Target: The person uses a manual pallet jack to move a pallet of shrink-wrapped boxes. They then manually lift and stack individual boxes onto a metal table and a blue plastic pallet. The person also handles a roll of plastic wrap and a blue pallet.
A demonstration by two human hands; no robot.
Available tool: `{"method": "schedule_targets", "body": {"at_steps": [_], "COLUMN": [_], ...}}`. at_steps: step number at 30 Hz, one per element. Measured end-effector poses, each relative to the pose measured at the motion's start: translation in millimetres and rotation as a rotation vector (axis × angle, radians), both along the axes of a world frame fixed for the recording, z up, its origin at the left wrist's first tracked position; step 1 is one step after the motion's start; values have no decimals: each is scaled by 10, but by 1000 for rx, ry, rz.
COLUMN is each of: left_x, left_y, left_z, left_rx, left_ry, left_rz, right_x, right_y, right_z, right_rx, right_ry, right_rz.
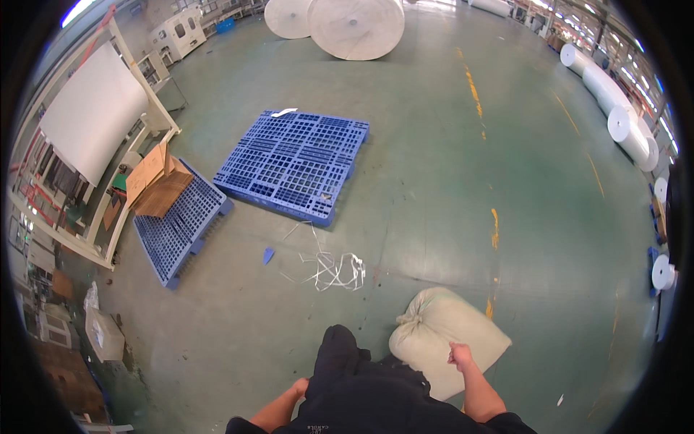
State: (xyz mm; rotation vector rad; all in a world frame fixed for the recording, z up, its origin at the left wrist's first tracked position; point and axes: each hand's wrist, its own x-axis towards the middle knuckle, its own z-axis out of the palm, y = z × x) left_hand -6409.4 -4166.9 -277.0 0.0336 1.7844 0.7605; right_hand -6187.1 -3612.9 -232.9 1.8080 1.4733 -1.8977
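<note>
1. Sack (463,325), one, pale cream, full and rounded, its neck gathered to a knot on the left side; lies on the floor (419,188), just beside the person's legs, to their right.
2. Right hand (459,356), bare, in front of the sack as seen from above; fingers curled and narrow. Cannot tell whether it touches the sack or grips anything.
3. Left hand (300,388), bare, low and close against the dark clothing (361,394); fingers mostly hidden, so cannot tell whether wide, narrow or holding.
4. Strapping (340,271), white, in a loose tangle on the floor ahead of the person.
5. Scrap (268,255), small, blue, left of the strapping.
6. Large pallet (293,166), blue, gridded deck, flat on the floor beyond the strapping; a white strip (284,113) lies at its far edge.
7. Second pallet (163,246), blue, left of the first and at an angle to it, bearing brown cardboard (160,188).
8. Machine frame (148,105), pale, at far left, with a broad white sheet (94,116).
9. Giant roll (354,29), white, at the far end, another roll (289,18) beside it.
10. Row of rolls (607,90), white, along the right side.
11. Floor markings (473,90), yellow, worn and broken.
</note>
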Motion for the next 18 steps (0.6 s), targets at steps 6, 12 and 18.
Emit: {"method": "schedule_targets", "body": {"at_steps": [6,12,18], "left_x": [-1901,-5094,-6953], "left_y": [1533,3153,4368], "left_z": [-848,-552,621], "left_rx": [187,-53,347], "left_ry": [196,148,164], "left_rz": [-431,48,614], "right_x": [-1526,-3518,-5092], "right_y": [1552,1928,2792], "right_z": [12,109,-55], "right_rx": [94,-58,-46], "right_ry": [-52,-174,-144], "right_rz": [-72,44,146]}}
